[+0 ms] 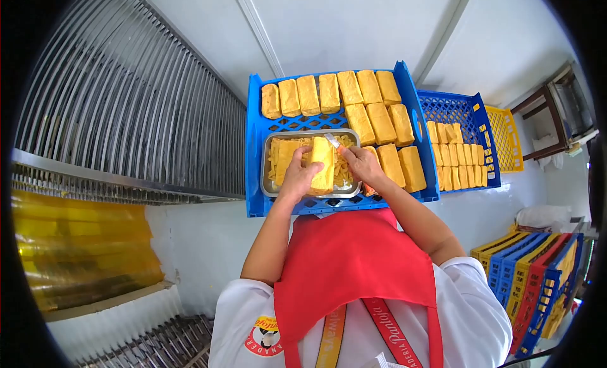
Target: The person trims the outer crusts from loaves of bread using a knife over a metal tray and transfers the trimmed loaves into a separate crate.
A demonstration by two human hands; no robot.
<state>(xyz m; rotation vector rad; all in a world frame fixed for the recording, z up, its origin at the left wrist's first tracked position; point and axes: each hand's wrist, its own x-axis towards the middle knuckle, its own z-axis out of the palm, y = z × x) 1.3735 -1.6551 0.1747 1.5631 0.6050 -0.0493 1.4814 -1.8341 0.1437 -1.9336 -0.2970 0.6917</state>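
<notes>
L hand [301,173] w/ block [324,150], R hand [362,164] w/ blade [331,140] inside tray rim [348,193].

The left forearm [276,226] and right forearm [414,207] were extended forward and angled inward. The left hand [300,173] was held in a grasp, its thumb pointed inward; the right hand [363,165] was clenched, positioned just beside it.

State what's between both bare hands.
Head view: the yellow rectangular block in the left hand, the silver metal blade in the right hand, and yellow scraps below.
</notes>
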